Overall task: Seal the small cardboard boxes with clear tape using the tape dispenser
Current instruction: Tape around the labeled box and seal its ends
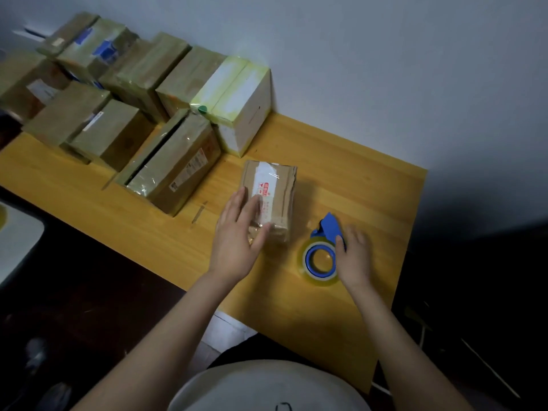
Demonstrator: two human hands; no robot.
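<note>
A small cardboard box [275, 191] lies closed on the counter [341, 161], with clear tape over its top; its contents are hidden. The left hand [237, 241] rests on its near end, fingers [252, 209] straight and slightly spread. Just to the right, the blue tape dispenser [321, 259] lies flat. The right hand [354, 256] touches its side, but its grip cannot be told. Taped boxes [118, 84] crowd the far left.

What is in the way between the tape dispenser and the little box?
Nothing visible. Only bare table lies between the tape dispenser and the small box. The right hand touches the dispenser; the left hand rests on the box.
</note>
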